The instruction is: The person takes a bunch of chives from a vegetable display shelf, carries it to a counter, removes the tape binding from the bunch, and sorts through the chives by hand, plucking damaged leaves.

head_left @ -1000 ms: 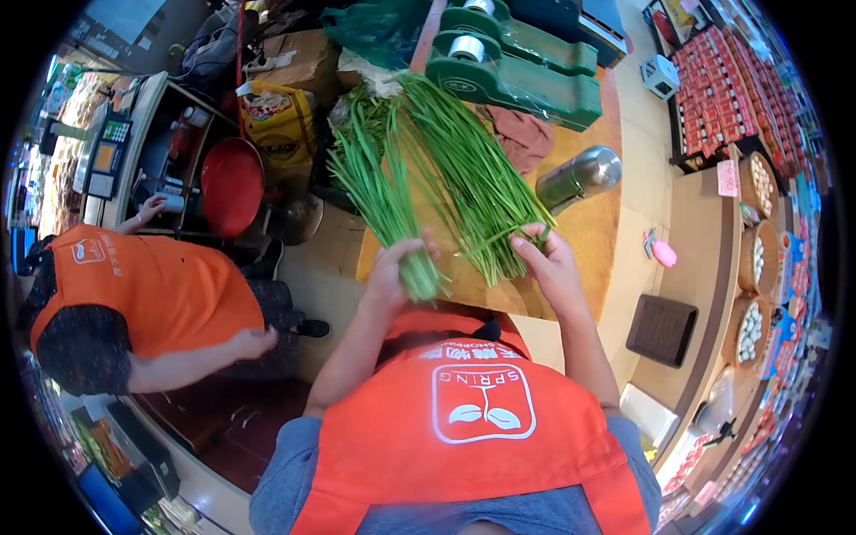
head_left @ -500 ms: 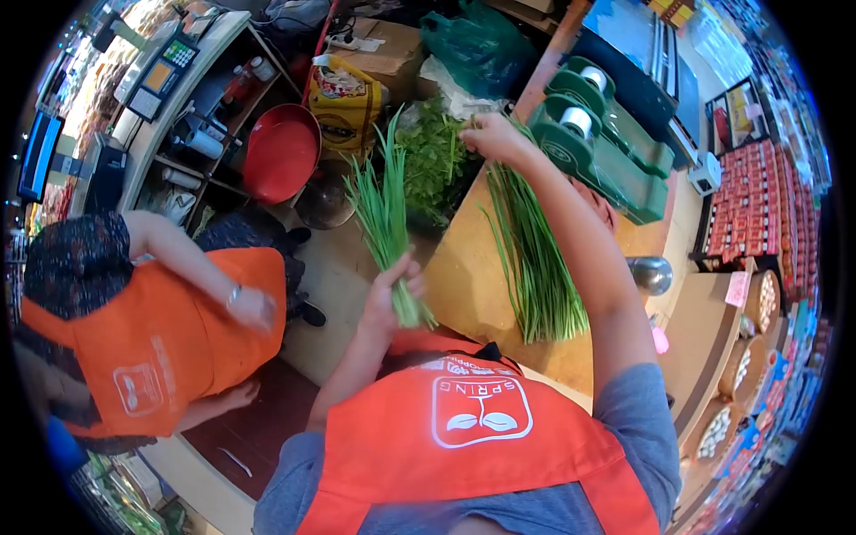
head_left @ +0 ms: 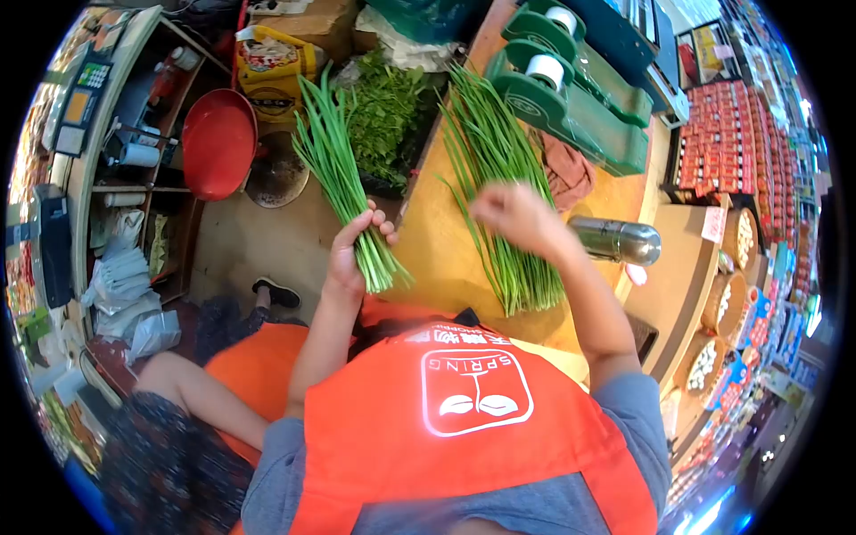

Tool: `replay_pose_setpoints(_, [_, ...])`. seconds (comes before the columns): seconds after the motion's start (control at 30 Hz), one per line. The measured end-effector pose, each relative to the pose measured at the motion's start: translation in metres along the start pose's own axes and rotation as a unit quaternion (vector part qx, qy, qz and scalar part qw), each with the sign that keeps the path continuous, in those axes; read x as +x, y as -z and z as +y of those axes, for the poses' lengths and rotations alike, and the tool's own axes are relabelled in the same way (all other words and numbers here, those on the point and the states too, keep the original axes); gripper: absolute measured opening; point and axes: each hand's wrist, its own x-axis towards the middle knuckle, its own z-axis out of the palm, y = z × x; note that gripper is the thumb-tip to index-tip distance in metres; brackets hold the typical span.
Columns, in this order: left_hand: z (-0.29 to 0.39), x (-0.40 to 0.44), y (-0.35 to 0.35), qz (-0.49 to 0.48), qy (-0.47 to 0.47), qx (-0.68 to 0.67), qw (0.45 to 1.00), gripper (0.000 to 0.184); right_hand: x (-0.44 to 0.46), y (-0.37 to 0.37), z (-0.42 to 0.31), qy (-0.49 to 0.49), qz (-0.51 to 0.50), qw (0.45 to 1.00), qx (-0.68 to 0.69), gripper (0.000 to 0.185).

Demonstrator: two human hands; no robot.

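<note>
My left hand [head_left: 357,250] is closed round the lower part of a bunch of garlic chives [head_left: 332,147], whose green leaves point up and away from me. On the yellow-topped table lies a larger pile of garlic chives [head_left: 499,134], spread lengthwise. My right hand [head_left: 517,218] is over the middle of that pile. Motion smears its fingers, so I cannot tell whether they touch the leaves or hold any.
Green tape dispensers [head_left: 571,107] stand at the table's far right, near a reddish cloth [head_left: 566,169] and a steel flask [head_left: 615,239]. Leafy greens [head_left: 379,116] fill a dark crate beyond the table. A co-worker's arm [head_left: 201,397] is close on my left, near a red basin [head_left: 217,143].
My right hand has come back from the far end of the chive pile to its middle. The bunch stays in my left hand. The co-worker has shifted lower, and the view has turned.
</note>
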Motion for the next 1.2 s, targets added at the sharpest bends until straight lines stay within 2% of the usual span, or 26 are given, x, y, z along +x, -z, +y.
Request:
replay_pose_setpoints(0.03, [-0.002,0.003,-0.003,0.001,0.0,0.012,1.0,0.015,-0.031,-0.017,0.015,0.01,-0.033,0.999,-0.026,0.02])
replay_pose_setpoints(0.1, [-0.005,0.01,-0.005,-0.02,0.028,0.002,0.999,0.014,-0.082,-0.041,0.013,-0.1,-0.094,0.983,-0.12,0.024])
replay_pose_setpoints(0.2, [-0.01,0.017,-0.012,-0.028,0.065,0.002,0.998,0.014,-0.121,-0.079,0.023,-0.21,-0.03,0.959,-0.186,0.026])
replay_pose_setpoints(0.3, [-0.017,0.019,-0.017,-0.03,0.097,0.012,0.995,0.015,-0.135,-0.1,0.03,-0.259,0.004,0.95,-0.171,0.025])
replay_pose_setpoints(0.53, [-0.028,0.013,-0.019,-0.024,0.13,0.042,0.99,0.017,-0.143,-0.106,0.044,-0.229,0.152,0.947,-0.168,0.014])
replay_pose_setpoints(0.63, [-0.028,0.01,-0.018,-0.02,0.133,0.045,0.99,0.018,-0.148,-0.095,0.032,-0.274,0.116,0.946,-0.128,0.017])
replay_pose_setpoints(0.7, [-0.029,0.008,-0.017,-0.021,0.131,0.049,0.99,0.019,-0.154,-0.095,0.035,-0.292,0.191,0.929,0.122,0.022])
replay_pose_setpoints(0.77, [-0.031,0.007,-0.017,-0.013,0.131,0.059,0.989,0.021,-0.158,-0.088,0.035,-0.289,0.219,0.861,0.355,0.029])
replay_pose_setpoints(0.83, [-0.033,0.005,-0.019,-0.006,0.138,0.081,0.987,0.02,-0.158,-0.069,0.021,-0.268,0.198,0.756,0.563,0.038])
replay_pose_setpoints(0.87, [-0.035,0.003,-0.021,-0.001,0.143,0.097,0.985,0.018,-0.158,-0.066,0.018,-0.267,0.188,0.734,0.596,0.043])
replay_pose_setpoints(0.97, [-0.04,-0.002,-0.023,-0.007,0.152,0.158,0.976,0.018,-0.157,-0.061,0.004,-0.213,0.162,0.714,0.647,0.039])
replay_pose_setpoints(1.07, [-0.043,-0.014,-0.037,0.015,0.161,0.255,0.953,0.019,-0.148,-0.06,-0.012,-0.186,0.148,0.718,0.654,0.04])
replay_pose_setpoints(1.1, [-0.042,-0.019,-0.048,0.012,0.188,0.265,0.946,0.019,-0.143,-0.06,-0.018,-0.173,0.136,0.729,0.648,0.04])
replay_pose_setpoints(1.2, [-0.046,-0.028,-0.06,-0.019,0.185,0.25,0.95,0.022,-0.123,-0.058,-0.038,-0.144,0.107,0.764,0.62,0.038])
